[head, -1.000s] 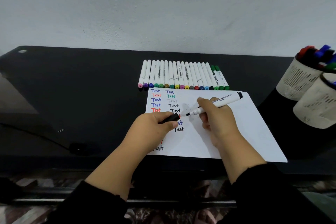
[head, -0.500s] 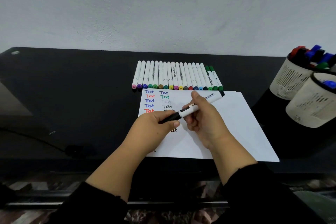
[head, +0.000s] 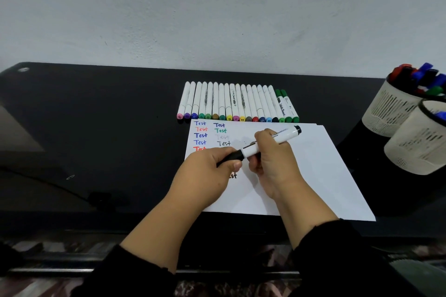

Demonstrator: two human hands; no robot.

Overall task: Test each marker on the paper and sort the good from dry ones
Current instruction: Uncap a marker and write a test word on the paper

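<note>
At frame centre over the paper (head: 301,176), the right hand (head: 272,164) grips the marker (head: 272,142), its long axis rising rightward, while the left hand (head: 210,173) pinches its black cap (head: 233,156) at the lower end.

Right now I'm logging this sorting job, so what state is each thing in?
Black marker: cap pressed on, held above the paper.
Left hand: grips the black cap.
Right hand: grips the marker barrel.
Paper: flat, two columns of "Test" marks, one faint grey.
Row of markers: capped, lying side by side behind the paper.
Far cup: upright, holds markers.
Near cup: upright, contents mostly hidden.
</note>
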